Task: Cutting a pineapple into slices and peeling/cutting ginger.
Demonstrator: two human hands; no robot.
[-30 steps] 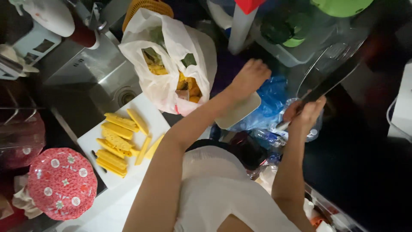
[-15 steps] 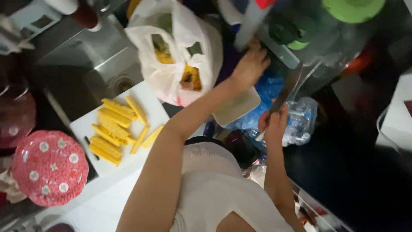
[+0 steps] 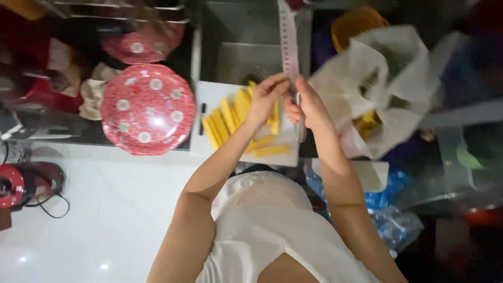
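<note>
Steel knife (image 3: 290, 50), upper centre of frame over the white cutting board (image 3: 220, 94), looks stiff and sharp: right hand (image 3: 309, 107) closed around its handle, left hand (image 3: 267, 99) fingertips pinching the blade's flat, the safer hold being the handle.

A home kitchen, seen from above.

A steel sink (image 3: 246, 57) with its drain sits at the far side, a white cutting board (image 3: 215, 94) strewn with yellow food sticks (image 3: 225, 118) just near of it. A red flowered plate (image 3: 146, 109) lies to the left, a white plastic bag (image 3: 387, 78) of produce to the right, and a white tabletop (image 3: 99, 209) spreads near left.
</note>
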